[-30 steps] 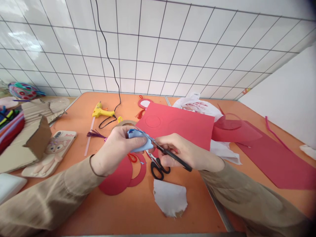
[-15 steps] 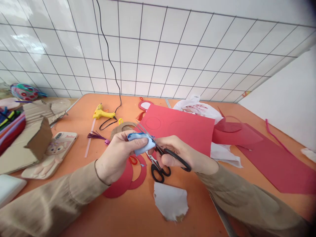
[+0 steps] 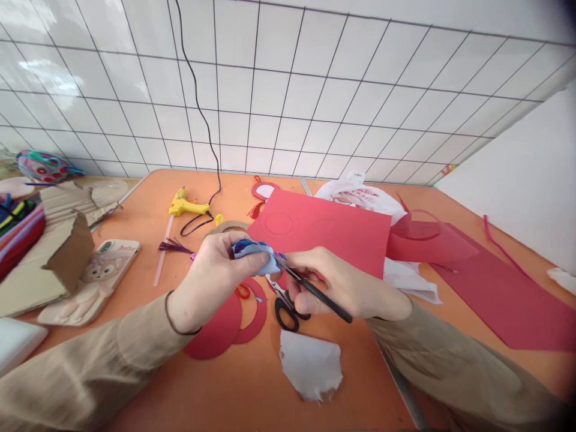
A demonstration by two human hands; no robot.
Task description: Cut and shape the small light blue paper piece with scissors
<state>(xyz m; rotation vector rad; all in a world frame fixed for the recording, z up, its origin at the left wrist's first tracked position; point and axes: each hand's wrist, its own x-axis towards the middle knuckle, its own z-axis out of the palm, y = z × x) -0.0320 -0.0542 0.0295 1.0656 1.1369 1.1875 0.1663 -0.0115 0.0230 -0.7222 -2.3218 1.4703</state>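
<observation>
My left hand (image 3: 202, 282) pinches a small blue piece (image 3: 264, 264), pale on one face and patterned dark blue and purple along its edge; it looks like paper. Black-handled scissors (image 3: 324, 299) are in my right hand (image 3: 339, 282), their blades at the piece's right edge and partly hidden by it. Below my hands, a second pair of scissors (image 3: 287, 317) lies on the orange table (image 3: 216, 393). To its left are a red disc (image 3: 213, 333) and a red ring (image 3: 257, 324), with a small red loop (image 3: 243, 291) on them.
A red sheet (image 3: 335, 234) with drawn circles spreads behind my hands, beside a white plastic bag (image 3: 355, 195). Left stand a yellow glue gun (image 3: 186, 206), a phone (image 3: 96, 282) and cardboard (image 3: 40, 258). A torn white scrap (image 3: 310, 363) lies in front.
The scissors have turned in my right hand, so the handles show more edge-on. The blue piece has tilted, showing more of its patterned dark side.
</observation>
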